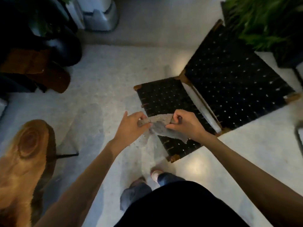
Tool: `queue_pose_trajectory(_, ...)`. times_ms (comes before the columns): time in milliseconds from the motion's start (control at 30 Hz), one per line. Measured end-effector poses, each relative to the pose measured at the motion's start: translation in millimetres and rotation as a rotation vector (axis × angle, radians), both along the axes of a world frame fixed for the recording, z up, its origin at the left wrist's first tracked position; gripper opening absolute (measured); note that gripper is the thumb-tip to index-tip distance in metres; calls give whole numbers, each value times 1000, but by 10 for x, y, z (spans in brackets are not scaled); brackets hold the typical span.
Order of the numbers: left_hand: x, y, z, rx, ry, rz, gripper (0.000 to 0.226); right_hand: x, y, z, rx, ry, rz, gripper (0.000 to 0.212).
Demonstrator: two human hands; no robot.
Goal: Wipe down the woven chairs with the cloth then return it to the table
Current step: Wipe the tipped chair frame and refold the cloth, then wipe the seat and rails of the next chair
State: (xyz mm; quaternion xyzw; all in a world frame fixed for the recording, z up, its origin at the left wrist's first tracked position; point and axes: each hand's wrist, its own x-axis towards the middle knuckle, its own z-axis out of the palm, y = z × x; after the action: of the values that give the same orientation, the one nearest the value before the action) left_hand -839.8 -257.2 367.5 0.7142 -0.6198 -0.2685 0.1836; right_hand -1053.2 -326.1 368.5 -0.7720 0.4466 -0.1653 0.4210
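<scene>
Person stands on a pale speckled floor (101, 89), shoes just showing below a dark top. Both arms are out in front.

The left hand (132, 125) pinches one end of the cloth (161, 126) between fingers and thumb. The right hand (185, 123) is curled round the other end. The cloth is grey and nubbly, drawn between the two hands, with a loose flap hanging below the right one. It is held in the air over the near edge of the chair weave, apparently not touching it. My guess is that it is being opened out or refolded to give a flat wiping face.

The desk (27, 161) sits near left, a live-edge wood slab with ring grain on thin dark legs. It is close beside the left arm, so handy for returning the cloth.

The woven chair (229, 82) is low, black strapping on a wood frame, angled off to the right. A smaller woven section (164, 97) lies nearest. Cannot tell whether that is part of the chair or a separate stool.

Far: a green plant (265, 18) overhangs the chair's far corner. A white appliance (100, 15) stands at top. Brown fabric (39, 69) lies among dark shapes far left, too dim to name.

No brand, label or writing legible.
</scene>
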Motion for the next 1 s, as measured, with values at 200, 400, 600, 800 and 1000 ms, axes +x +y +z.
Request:
queue_pose_trajectory(200,-403,-73,-107,169,69,-501,21,-518,1026,-75,74,93,-670,27)
queue_pose_trajectory(400,-1128,612,-233,289,46,-980,20,-925,2597,-56,91,33,-1312,39)
queue_pose_trajectory(600,-1826,1492,-365,288,62,-1296,38,-1145,4187,-112,157,98,-1605,21)
queue_pose_trajectory(800,-2386,2452,-594,446,-26,-1563,32,-1255,5706,-379,282,8,-1845,14)
queue_pose_trajectory(1000,-2816,3473,-951,438,-221,-1660,25,-1338,7003,-784,451,-114,-1769,11)
